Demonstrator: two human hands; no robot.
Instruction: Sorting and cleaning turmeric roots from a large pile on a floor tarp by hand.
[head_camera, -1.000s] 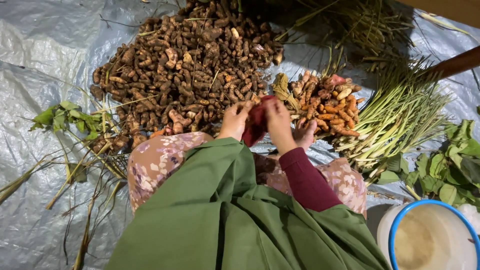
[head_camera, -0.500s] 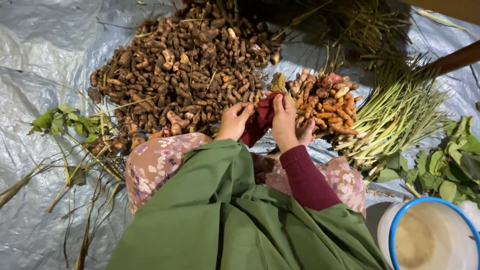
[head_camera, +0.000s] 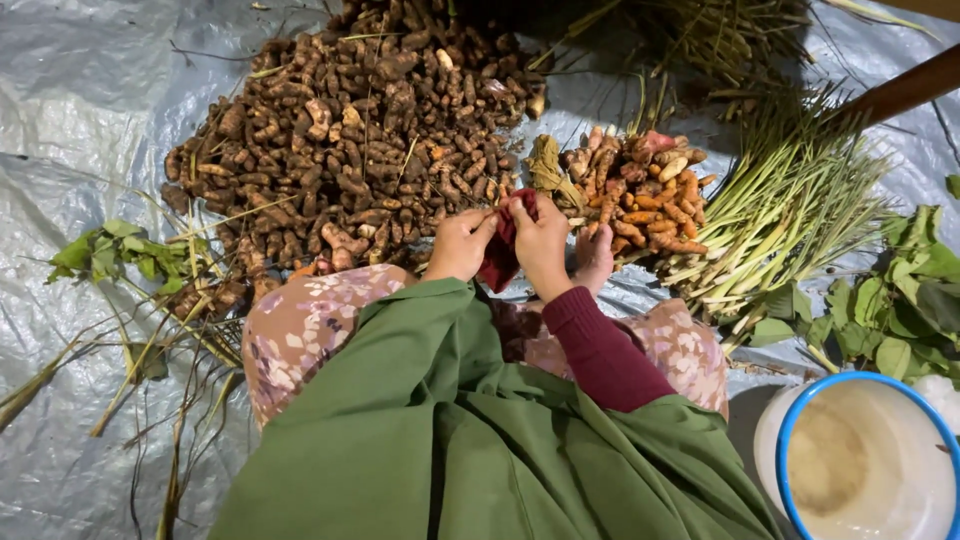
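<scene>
At four o'clock from my knees stood a white bucket (head_camera: 868, 462) with a blue rim, holding only a brownish, dirt-stained bottom. My left hand (head_camera: 460, 244) and right hand (head_camera: 543, 245) were pressed close together, both pinching a dark red cloth (head_camera: 501, 252) just above my lap, at twelve o'clock. Since half a second before, the hands had barely shifted and kept the cloth between them. Knobbly brown roots (head_camera: 350, 150) lay heaped at eleven o'clock, smoother orange roots (head_camera: 640, 190) at one o'clock, beside thin green stalks (head_camera: 790, 220). Everything rested on a crinkled grey plastic sheet (head_camera: 90, 110), with limp leaves (head_camera: 110, 250) at nine o'clock.
</scene>
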